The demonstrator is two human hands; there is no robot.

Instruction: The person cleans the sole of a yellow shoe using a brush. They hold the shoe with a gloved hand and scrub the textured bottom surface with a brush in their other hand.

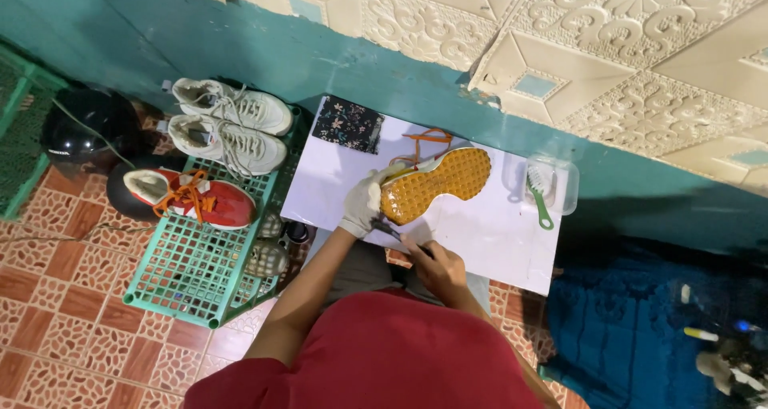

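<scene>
A shoe (438, 183) lies sole-up on a white board (496, 233), its orange studded sole facing me and orange laces trailing behind it. My left hand (362, 205), in a white glove, grips the shoe's heel end. My right hand (436, 266), bare, holds a thin dark tool (390, 231) whose tip touches the heel edge of the sole. A green-handled brush (541, 191) rests in a clear tray (564, 186) at the board's right. A dark floral cloth (347, 124) lies at the board's far left corner.
A green plastic rack (192, 273) on the left carries a pair of white sneakers (232, 125) and a red shoe with orange laces (196, 198). A black helmet (80, 129) sits further left. A blue mat (632, 329) covers the floor at right. A teal wall runs behind.
</scene>
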